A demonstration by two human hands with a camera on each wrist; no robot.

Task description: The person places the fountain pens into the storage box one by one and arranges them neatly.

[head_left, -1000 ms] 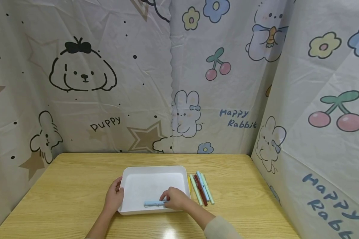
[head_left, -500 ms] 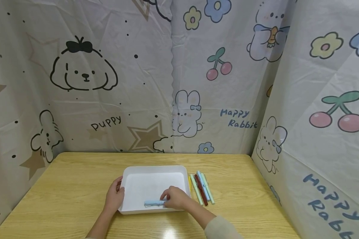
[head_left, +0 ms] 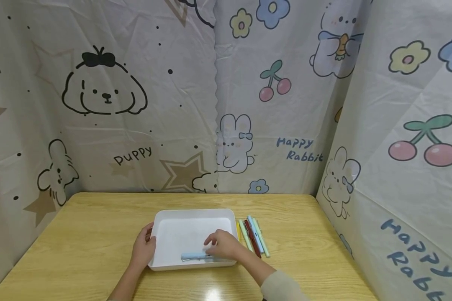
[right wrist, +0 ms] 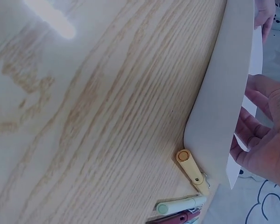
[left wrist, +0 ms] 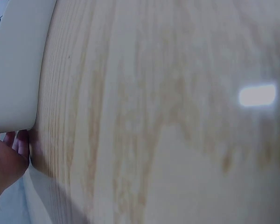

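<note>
A white shallow tray (head_left: 193,213) rests on the wooden table. My left hand (head_left: 142,248) grips its left edge, thumb at the rim; the left wrist view shows the fingers (left wrist: 22,144) at the tray's lower corner. Inside, along the near wall, lies a light blue pen (head_left: 193,256) with a clip. My right hand (head_left: 224,244) hovers over the pen's right end, fingers loosely bent, fingertips close to it. In the right wrist view the tray wall (right wrist: 219,93) partly hides that hand (right wrist: 273,130), and nothing shows between its fingers.
Right of the tray, several pens lie side by side: a yellow pen (head_left: 238,231) against the tray wall, mint green, a dark red pen (head_left: 253,239), a blue pen (head_left: 256,235) and another mint green pen (head_left: 261,238). Printed cloth (head_left: 181,125) hangs behind and beside the table.
My right hand has let go of the blue pen and shifted slightly up and right. The pen and the left hand on the tray stay in place.
</note>
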